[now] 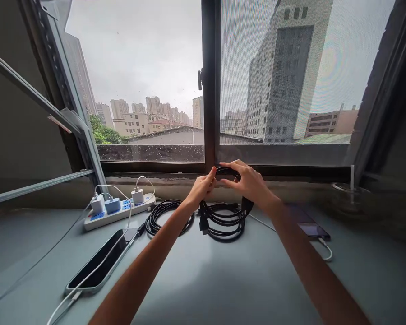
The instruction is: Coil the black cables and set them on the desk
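Observation:
Above the table's far side, my left hand (pixel 203 187) is closed on a black cable (pixel 227 170) wound into a loop, thumb pointing up along it. My right hand (pixel 248 183) curls around the other side of the same loop, index finger over the top and thumb below. A dark plug (pixel 203 224) hangs under my left hand, and another dark cable end shows below my right palm. Just beneath lies a coiled black cable (pixel 226 235) on the table, partly overlapped by the held one. Left of it rests another black cable coil (pixel 152 221), partly behind my left forearm.
A white power strip (pixel 122 215) with several chargers stands at the back left. In front of it lies a phone in a case (pixel 98 264) with a white cable across it. A second phone (pixel 313 229) and a lidded cup with a straw (pixel 350 194) are at right.

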